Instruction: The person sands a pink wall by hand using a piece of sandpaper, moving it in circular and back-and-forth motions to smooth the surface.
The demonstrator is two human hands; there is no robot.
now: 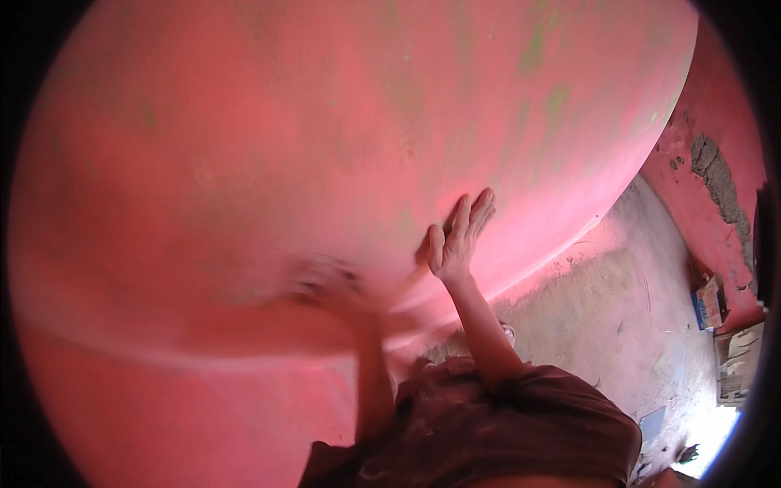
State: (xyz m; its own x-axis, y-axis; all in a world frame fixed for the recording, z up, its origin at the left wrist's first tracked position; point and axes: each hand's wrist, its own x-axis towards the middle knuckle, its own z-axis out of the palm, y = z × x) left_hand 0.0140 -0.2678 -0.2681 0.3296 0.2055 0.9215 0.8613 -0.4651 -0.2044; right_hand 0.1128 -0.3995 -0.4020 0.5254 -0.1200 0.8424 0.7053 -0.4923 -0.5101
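A broad painted wall [274, 152] fills most of the view before me, pink with green patches showing through. My right hand [459, 241] rests against its lower part, palm towards the surface, with the fingers extended and nothing seen in it. Further left, my left hand [326, 283] is at the same wall, badly blurred by motion. Whether it holds anything is hidden by the blur. Both forearms reach up from my dark shirt [488, 421], and a shadow falls on the wall beside the hands.
The concrete floor [610, 311] stretches off to the right. Beyond stands another pink wall [683, 158] with a broken grey plaster patch [723, 183]. A cardboard box [708, 303] sits along its foot, near a worn panel [738, 363]. A flat grey piece [653, 423] lies near bright light.
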